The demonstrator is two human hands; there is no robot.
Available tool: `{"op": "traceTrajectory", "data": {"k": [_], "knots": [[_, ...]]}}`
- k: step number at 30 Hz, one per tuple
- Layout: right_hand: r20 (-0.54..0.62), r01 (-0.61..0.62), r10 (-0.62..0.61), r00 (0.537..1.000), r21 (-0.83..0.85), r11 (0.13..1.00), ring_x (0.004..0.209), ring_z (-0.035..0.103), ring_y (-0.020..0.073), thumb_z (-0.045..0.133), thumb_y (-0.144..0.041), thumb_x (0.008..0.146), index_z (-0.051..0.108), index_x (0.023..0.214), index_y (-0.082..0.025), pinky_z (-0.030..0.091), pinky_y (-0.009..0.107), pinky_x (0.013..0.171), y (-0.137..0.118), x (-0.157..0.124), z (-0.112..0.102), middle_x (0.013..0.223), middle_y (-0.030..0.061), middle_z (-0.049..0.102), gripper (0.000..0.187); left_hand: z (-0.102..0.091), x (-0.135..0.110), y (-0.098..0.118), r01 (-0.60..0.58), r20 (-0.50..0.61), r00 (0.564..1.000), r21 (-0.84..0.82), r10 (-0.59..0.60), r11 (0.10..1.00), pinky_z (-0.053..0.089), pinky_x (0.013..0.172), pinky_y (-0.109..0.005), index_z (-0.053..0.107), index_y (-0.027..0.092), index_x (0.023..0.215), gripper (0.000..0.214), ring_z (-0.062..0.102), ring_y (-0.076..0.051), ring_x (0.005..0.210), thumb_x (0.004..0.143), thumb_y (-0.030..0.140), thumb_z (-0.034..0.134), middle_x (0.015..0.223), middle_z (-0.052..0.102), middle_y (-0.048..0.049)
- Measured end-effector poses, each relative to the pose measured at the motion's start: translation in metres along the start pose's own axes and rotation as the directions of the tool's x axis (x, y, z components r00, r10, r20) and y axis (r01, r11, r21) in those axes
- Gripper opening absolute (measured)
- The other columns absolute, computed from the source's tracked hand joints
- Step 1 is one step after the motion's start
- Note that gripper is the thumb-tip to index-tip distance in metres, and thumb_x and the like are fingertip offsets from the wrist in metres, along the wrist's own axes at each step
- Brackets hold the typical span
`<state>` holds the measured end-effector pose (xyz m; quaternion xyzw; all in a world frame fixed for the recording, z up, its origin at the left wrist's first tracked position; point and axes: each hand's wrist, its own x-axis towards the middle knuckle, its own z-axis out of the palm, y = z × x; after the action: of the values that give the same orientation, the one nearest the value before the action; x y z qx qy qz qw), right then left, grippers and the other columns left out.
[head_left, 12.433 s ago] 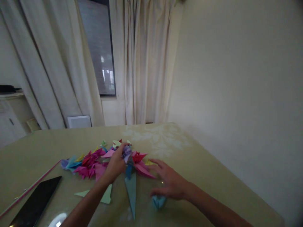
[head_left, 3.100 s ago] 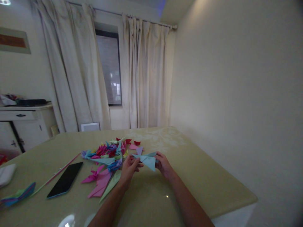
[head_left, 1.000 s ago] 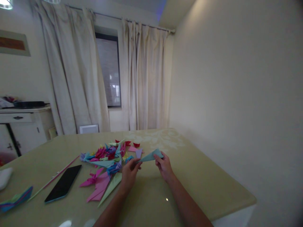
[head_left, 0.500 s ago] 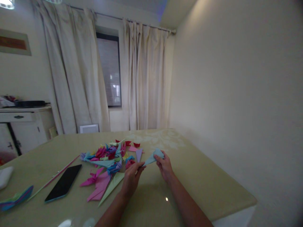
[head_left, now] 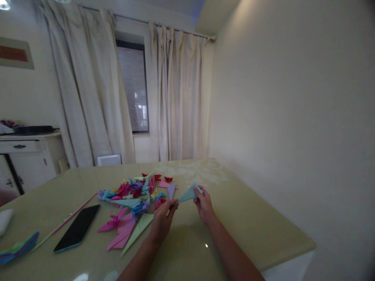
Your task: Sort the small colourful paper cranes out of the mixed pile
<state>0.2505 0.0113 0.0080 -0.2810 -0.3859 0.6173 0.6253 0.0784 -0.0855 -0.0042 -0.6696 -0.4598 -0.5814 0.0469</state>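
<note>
I hold a light blue folded paper piece [head_left: 187,194] just above the glossy olive table [head_left: 249,222]. My left hand [head_left: 163,220] pinches its narrow pointed end, fingers closed. My right hand [head_left: 202,204] grips its wider end, fingers closed on the fold. Right behind and to the left of my hands lies a heap of folded coloured paper shapes [head_left: 133,191], in pink, red, blue, purple and green. A long pale green paper point [head_left: 137,229] and a pink piece [head_left: 121,230] lie beside my left forearm.
A black phone [head_left: 76,233] lies flat at the left, with a thin pink stick [head_left: 66,220] beside it. A blue-green folded shape [head_left: 17,247] sits at the far left edge. The table's right edge [head_left: 290,255] drops off near the wall. Curtains and a window stand behind.
Over the last second the blue paper has tilted slightly and my left hand has slid to its narrow tip. Earlier, both hands were sorting in the paper heap.
</note>
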Motion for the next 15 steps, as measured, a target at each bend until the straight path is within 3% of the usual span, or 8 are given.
{"op": "traceTrajectory", "data": {"k": [5, 11, 15], "knots": [[-0.026, 0.022, -0.022, 0.999, -0.001, 1.000, 0.049, 0.044, 0.0055, 0.097, -0.051, 0.055, 0.070, 0.087, -0.020, 0.036, 0.017, 0.043, 0.000, 0.001, -0.001, 0.065, -0.0063, 0.057, 0.052, -0.001, 0.001, 0.001, -0.015, -0.030, 0.999, -0.004, 0.015, 1.000, 0.057, 0.067, -0.023, 0.075, 0.021, 0.090, 0.028, 0.071, -0.015, 0.066, 0.101, 0.044, 0.062, 0.075, 0.075, -0.0010], [-0.059, 0.050, -0.051, 0.997, -0.018, 0.999, 0.048, 0.044, 0.0065, 0.095, -0.054, 0.055, 0.069, 0.087, -0.021, 0.038, 0.018, 0.042, -0.001, 0.001, -0.001, 0.063, -0.0058, 0.057, 0.053, -0.001, -0.002, -0.009, 0.044, 0.049, 0.998, -0.052, -0.042, 0.998, 0.059, 0.074, -0.025, 0.076, 0.022, 0.107, 0.024, 0.076, -0.017, 0.076, 0.103, 0.037, 0.058, 0.084, 0.079, -0.0028], [-0.076, 0.096, -0.100, 0.992, -0.059, 0.994, 0.052, 0.051, 0.0087, 0.094, -0.054, 0.056, 0.067, 0.091, -0.022, 0.042, 0.019, 0.045, -0.006, 0.000, -0.001, 0.068, -0.0048, 0.061, 0.055, 0.003, -0.005, -0.013, 0.134, 0.114, 0.986, -0.081, -0.124, 0.988, 0.060, 0.074, -0.026, 0.076, 0.023, 0.108, 0.023, 0.077, -0.018, 0.077, 0.101, 0.038, 0.060, 0.083, 0.081, -0.0020]]}}
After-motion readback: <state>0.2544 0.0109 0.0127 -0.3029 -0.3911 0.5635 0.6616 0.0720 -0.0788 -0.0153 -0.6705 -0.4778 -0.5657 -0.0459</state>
